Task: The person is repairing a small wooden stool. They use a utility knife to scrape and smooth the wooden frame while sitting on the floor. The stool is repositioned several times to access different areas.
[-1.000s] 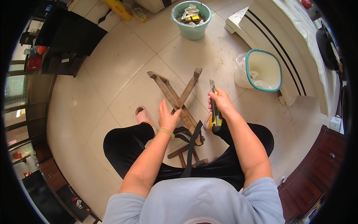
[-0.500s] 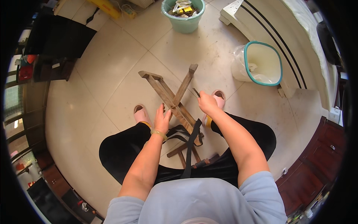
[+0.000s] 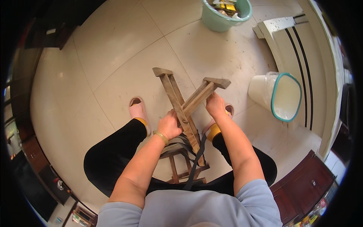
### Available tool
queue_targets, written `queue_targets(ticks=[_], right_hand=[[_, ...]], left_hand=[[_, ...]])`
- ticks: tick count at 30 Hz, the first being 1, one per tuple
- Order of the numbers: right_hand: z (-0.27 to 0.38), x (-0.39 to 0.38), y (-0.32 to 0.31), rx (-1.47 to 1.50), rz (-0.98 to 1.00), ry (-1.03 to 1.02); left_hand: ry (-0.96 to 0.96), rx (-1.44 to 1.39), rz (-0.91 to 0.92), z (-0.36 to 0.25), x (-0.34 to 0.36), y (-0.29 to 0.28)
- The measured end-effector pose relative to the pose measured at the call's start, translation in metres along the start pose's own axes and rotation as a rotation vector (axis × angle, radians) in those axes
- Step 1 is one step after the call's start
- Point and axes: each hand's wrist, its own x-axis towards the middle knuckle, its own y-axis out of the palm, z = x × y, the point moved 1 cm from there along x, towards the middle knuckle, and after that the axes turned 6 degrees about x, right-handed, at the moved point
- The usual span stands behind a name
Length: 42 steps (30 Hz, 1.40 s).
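A wooden folding stool frame [image 3: 180,106] stands between my feet, its two leg frames crossed in an X. Dark webbing straps [image 3: 180,142] hang at its near end. My left hand [image 3: 170,125] is closed round the frame just below the crossing, its fingertips partly behind the wood. My right hand [image 3: 215,104] is curled against the right leg, below the end bar [image 3: 217,82]. The leg hides those fingertips, and the dark tool seen in this hand before does not show now.
A white bin [image 3: 261,89] with a teal rim and liner stands on the right. At the far side is a green bucket [image 3: 217,20] holding rubbish. A dark red cabinet [image 3: 302,189] sits at the lower right. My feet in pink slippers [image 3: 138,109] flank the stool.
My left hand has gone from spread fingers to gripping the frame. My right hand has come against the right leg. The stool has turned, and the whole view has shifted.
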Motion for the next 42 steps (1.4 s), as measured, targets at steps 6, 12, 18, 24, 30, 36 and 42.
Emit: queue_targets(ticks=[6, 12, 18, 24, 30, 36, 42], right_hand=[[-0.002, 0.014, 0.008, 0.062, 0.013, 0.177], [-0.018, 0.027, 0.016, -0.046, -0.037, 0.1], [-0.031, 0.027, 0.029, -0.213, 0.077, 0.157], [-0.012, 0.014, 0.037, -0.174, 0.079, 0.048], [0.004, -0.027, 0.081, -0.163, 0.246, 0.086], [-0.038, 0.025, 0.042, -0.241, 0.105, -0.146], [-0.027, 0.029, 0.036, -0.174, 0.011, -0.092]], left_hand=[[0.359, 0.104, -0.111, 0.014, 0.02, -0.01], [0.387, 0.125, -0.102, 0.019, 0.025, -0.003], [0.326, 0.058, 0.011, 0.013, 0.028, -0.015], [0.298, -0.024, 0.057, 0.017, 0.028, -0.008], [0.345, 0.005, 0.002, 0.018, 0.028, -0.005], [0.306, 0.001, 0.067, 0.018, 0.03, -0.007], [0.315, -0.018, 0.069, 0.016, 0.029, -0.008]])
